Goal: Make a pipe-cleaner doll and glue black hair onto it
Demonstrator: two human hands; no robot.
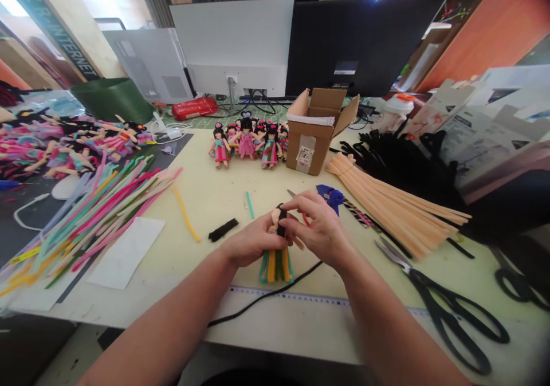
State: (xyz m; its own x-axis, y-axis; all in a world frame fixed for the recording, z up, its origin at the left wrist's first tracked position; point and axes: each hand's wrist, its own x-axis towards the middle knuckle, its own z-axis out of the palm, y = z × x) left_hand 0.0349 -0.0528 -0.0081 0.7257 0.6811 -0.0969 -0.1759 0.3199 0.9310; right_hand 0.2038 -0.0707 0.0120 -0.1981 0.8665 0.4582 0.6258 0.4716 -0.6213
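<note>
Both my hands meet over the middle of the pale yellow table. My left hand is wrapped round a small pipe-cleaner doll, whose orange, green and yellow strands hang below my fingers. My right hand pinches a black pipe cleaner at the doll's peach head. A long black strand trails from the doll toward the table's front edge.
A fan of coloured pipe cleaners lies left, peach ones and black ones right. Finished dolls stand beside an open cardboard box. A blue glue gun, black scissors and a short black piece lie nearby. Monitors stand behind.
</note>
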